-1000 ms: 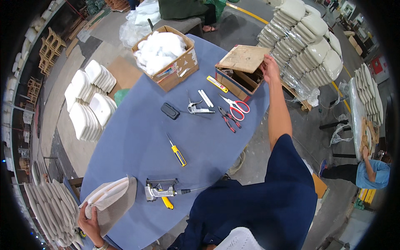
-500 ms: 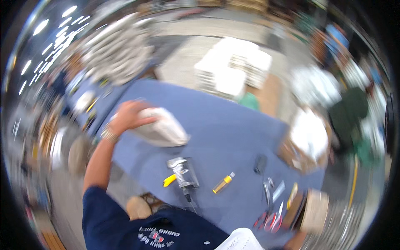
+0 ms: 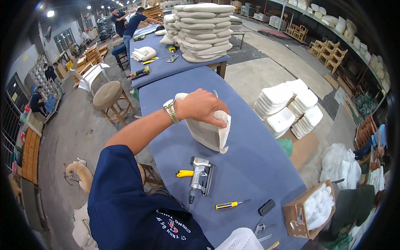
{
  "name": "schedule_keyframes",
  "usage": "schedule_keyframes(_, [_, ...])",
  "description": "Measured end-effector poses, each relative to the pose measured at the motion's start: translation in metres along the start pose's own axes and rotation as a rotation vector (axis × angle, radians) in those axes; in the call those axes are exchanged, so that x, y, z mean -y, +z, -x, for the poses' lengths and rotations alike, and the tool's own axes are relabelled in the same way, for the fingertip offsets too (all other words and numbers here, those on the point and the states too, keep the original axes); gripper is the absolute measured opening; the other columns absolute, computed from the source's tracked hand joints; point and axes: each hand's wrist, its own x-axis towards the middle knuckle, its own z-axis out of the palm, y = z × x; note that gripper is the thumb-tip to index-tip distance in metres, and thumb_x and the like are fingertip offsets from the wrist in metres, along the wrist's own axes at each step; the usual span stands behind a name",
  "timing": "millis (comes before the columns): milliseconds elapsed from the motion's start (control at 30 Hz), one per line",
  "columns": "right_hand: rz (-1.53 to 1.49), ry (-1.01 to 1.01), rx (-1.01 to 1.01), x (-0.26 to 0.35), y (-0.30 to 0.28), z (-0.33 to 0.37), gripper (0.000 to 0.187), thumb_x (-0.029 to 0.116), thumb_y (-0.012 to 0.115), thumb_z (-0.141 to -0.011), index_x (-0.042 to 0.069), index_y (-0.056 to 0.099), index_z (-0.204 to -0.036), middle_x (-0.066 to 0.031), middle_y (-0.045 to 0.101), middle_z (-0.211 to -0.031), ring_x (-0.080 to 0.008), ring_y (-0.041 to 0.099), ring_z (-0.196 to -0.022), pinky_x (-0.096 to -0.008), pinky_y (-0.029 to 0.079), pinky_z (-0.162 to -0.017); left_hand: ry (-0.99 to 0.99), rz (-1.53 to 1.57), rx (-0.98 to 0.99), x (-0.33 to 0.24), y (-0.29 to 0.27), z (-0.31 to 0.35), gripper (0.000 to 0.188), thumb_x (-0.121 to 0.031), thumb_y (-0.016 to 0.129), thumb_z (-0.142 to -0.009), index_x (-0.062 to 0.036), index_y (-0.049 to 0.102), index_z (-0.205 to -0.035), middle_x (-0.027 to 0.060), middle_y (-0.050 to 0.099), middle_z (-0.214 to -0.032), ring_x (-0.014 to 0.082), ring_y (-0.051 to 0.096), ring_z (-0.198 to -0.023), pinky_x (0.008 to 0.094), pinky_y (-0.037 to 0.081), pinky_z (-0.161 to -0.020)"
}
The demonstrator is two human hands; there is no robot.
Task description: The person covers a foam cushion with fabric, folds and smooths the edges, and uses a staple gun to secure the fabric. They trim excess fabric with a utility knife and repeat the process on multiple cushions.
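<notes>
My left hand (image 3: 201,106), with a watch on its wrist, grips the top edge of a beige upholstered seat cushion (image 3: 204,132). The cushion stands tilted on its edge on the blue-covered table (image 3: 246,166). Its fabric edge hangs loose at the right end, and the thumb presses there. Nearer to me lies a silver staple gun (image 3: 201,175) with its hose fitting toward my body. Pliers with a yellow handle (image 3: 185,173) lie beside it, partly hidden. A yellow-handled screwdriver (image 3: 227,205) lies to the right. My right hand is out of view.
A black block-like object (image 3: 266,207) and metal scissors-like tools (image 3: 261,228) lie at the table's near right. Beyond stands a carton (image 3: 296,216) of white stuffing. Piled cushions (image 3: 204,37) sit on the farther table, foam pads (image 3: 280,98) on the floor. A round stool (image 3: 108,94) stands left.
My view has swung left and sharpened, so the tables and cushion appear farther right. My left hand keeps its hold on the cushion. The red-handled scissors have left the view.
</notes>
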Motion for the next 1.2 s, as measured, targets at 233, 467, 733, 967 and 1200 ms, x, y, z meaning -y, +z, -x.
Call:
schedule_keyframes(233, [-0.204, 0.099, 0.116, -0.009, 0.04, 0.062, 0.056, 0.037, 0.065, -0.097, 0.004, 0.055, -0.141, -0.0078, 0.066, -0.106, -0.0238, 0.066, -0.09, -0.0372, 0.056, -0.076, 0.013, 0.045, -0.016, 0.021, -0.001, 0.012, 0.052, -0.065, 0.071, -0.085, -0.02, 0.08, -0.11, 0.0059, 0.079, -0.098, 0.0287, 0.075, -0.087, 0.0388, 0.058, -0.073])
schedule_keyframes(467, [-0.45, 0.25, 0.239, -0.029, 0.065, 0.136, 0.061, 0.043, 0.065, -0.096, 0.005, 0.055, -0.142, -0.0076, 0.066, -0.105, -0.0256, 0.065, -0.088, -0.0382, 0.056, -0.075, 0.081, 0.032, -0.068, 0.03, -0.001, 0.03, 0.049, -0.06, 0.069, -0.09, -0.0195, 0.078, -0.115, 0.0025, 0.079, -0.105, 0.0247, 0.075, -0.092, 0.0391, 0.059, -0.072])
schedule_keyframes(733, [-0.805, 0.515, 0.414, -0.084, 0.021, 0.233, 0.066, 0.05, 0.066, -0.095, 0.005, 0.054, -0.143, -0.0074, 0.064, -0.104, -0.0276, 0.064, -0.085, -0.0394, 0.055, -0.074, 0.39, 0.109, 0.242, -0.066, 0.043, 0.129, 0.045, -0.028, 0.074, -0.083, -0.008, 0.067, -0.123, 0.0172, 0.062, -0.128, 0.0353, 0.071, -0.095, 0.0435, 0.058, -0.065])
schedule_keyframes(967, [-0.923, 0.665, 0.72, -0.082, 0.077, 0.305, 0.087, 0.069, 0.063, -0.089, 0.005, 0.052, -0.146, -0.008, 0.064, -0.103, -0.0265, 0.062, -0.081, -0.0404, 0.054, -0.071, 0.425, 0.123, 0.279, -0.103, 0.096, 0.174, 0.056, -0.04, 0.079, -0.08, -0.0109, 0.069, -0.127, 0.013, 0.059, -0.138, 0.0394, 0.064, -0.114, 0.0452, 0.057, -0.071])
schedule_keyframes(1200, [-0.758, 0.47, 0.641, -0.042, 0.142, 0.316, 0.083, 0.066, 0.061, -0.093, 0.001, 0.052, -0.143, -0.0144, 0.068, -0.105, -0.0272, 0.069, -0.085, -0.0422, 0.061, -0.074, 0.406, 1.191, 0.22, -0.016, -0.012, 0.057, 0.072, -0.069, 0.057, -0.096, -0.0095, 0.065, -0.137, 0.0168, 0.068, -0.135, 0.03, 0.065, -0.126, 0.0466, 0.051, -0.105])
